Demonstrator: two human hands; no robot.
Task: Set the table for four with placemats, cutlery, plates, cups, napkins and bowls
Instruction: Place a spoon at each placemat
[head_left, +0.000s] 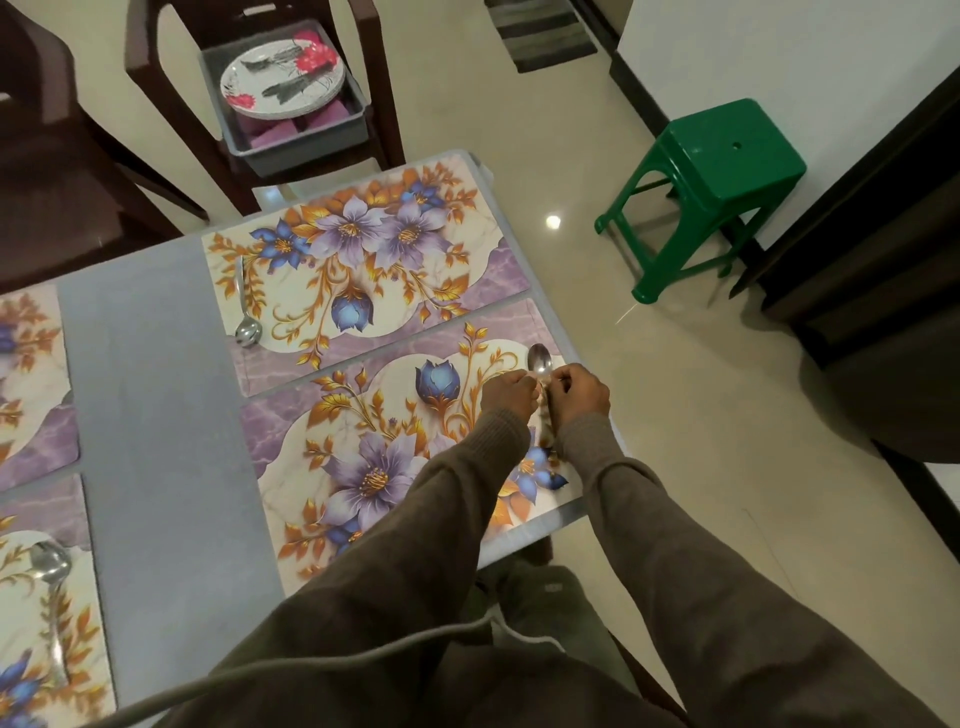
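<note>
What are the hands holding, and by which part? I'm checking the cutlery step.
Both hands, left hand and right hand, pinch one spoon by its handle; the bowl points away over the near placemat.

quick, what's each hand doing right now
left hand: curled, pinching the spoon
right hand: curled, pinching the same spoon

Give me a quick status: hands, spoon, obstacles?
Both hands, left hand and right hand, pinch one spoon over near placemat. Nothing blocking.
</note>
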